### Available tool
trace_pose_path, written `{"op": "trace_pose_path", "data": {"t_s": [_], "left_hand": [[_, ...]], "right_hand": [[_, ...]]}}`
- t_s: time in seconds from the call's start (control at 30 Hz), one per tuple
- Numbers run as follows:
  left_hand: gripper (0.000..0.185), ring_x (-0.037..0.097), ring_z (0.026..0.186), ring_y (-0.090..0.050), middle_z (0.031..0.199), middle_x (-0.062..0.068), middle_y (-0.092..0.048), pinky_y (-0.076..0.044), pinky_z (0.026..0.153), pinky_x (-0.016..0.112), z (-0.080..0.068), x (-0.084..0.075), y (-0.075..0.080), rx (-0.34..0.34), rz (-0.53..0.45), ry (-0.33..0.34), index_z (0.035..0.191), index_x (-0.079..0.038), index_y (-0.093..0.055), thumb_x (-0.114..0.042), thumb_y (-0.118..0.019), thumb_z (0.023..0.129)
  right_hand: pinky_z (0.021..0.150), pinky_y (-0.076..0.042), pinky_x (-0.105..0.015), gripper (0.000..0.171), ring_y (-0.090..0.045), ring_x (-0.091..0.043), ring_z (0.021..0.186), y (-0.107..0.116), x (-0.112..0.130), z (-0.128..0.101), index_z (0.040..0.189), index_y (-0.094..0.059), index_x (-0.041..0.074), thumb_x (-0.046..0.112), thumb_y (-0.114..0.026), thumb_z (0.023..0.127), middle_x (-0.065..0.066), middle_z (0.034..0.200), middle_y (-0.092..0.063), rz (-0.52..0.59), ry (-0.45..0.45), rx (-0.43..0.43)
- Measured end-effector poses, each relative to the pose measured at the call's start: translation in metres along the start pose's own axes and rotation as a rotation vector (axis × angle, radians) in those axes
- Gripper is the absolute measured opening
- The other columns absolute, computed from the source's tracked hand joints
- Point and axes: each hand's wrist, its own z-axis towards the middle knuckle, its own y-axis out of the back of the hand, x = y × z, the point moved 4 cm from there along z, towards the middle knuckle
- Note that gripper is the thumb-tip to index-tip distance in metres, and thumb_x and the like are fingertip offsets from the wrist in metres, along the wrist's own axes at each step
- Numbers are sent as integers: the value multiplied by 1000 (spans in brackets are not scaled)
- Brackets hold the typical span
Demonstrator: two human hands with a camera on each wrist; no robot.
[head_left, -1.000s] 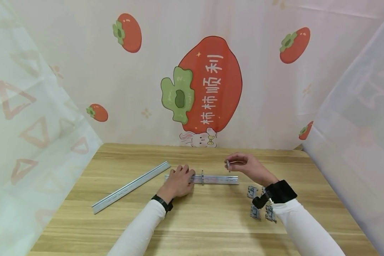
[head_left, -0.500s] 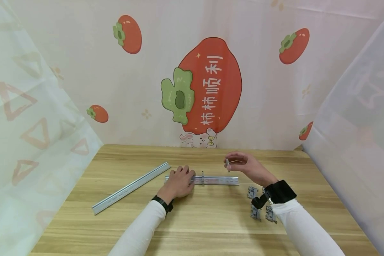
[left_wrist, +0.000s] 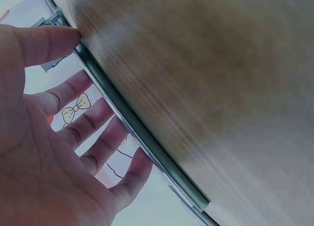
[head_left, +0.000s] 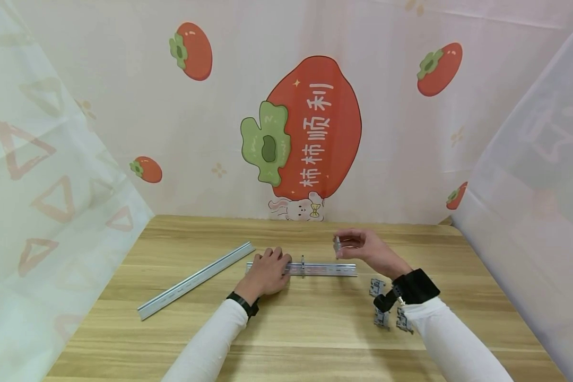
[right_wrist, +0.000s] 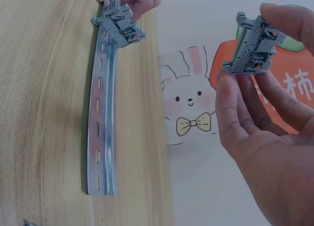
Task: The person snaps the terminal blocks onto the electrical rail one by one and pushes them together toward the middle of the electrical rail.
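Observation:
A metal DIN rail (head_left: 331,269) lies on the table, and my left hand (head_left: 266,271) grips its left part, thumb on one long edge and fingers (left_wrist: 105,142) on the other. Just right of that hand, a grey terminal block (right_wrist: 120,27) sits across the rail. Above and behind the rail's right end, my right hand (head_left: 370,252) pinches another grey terminal block (right_wrist: 252,44) between thumb and fingers, apart from the rail. The right wrist view shows the slotted, detailed side of the held block.
A second DIN rail (head_left: 196,281) lies diagonally at the left. Several loose terminal blocks (head_left: 381,317) lie below the right wrist, which partly covers that area. A printed cloth (head_left: 391,159) hangs behind the wooden table (head_left: 305,339).
The right hand has shifted slightly left and the terminal block in it has turned a little. My left hand and the rail have stayed in place.

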Motion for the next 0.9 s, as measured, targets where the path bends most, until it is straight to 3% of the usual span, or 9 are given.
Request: {"op": "trace_pose_path", "data": {"t_s": [0.17,0.5,0.9], "left_hand": [[37,28,112,-48,121,7,-51,-43,89,53,0,0,0,3,-6,-4,134,-20,-58,-38,-59,102],[35,28,111,-51,117,7,-52,-45,86,50,0,0,0,-10,16,-24,131,-17,-61,-37,-60,101],[33,27,107,-50,115,7,-52,-44,85,50,1,1,0,-17,5,-42,129,-16,-61,-32,-61,100]], "right_hand": [[94,-53,-31,60,-60,-28,117,-2,-1,0,139,-50,-10,2,-78,88,-32,135,-53,12,4,8],[95,-53,-31,57,-61,-31,117,-7,-3,1,138,-51,-9,1,-77,89,-32,132,-56,-40,10,36],[97,-51,-35,54,-60,-37,120,-17,-7,8,136,-54,-6,0,-77,87,-27,131,-58,-191,19,51]]}}
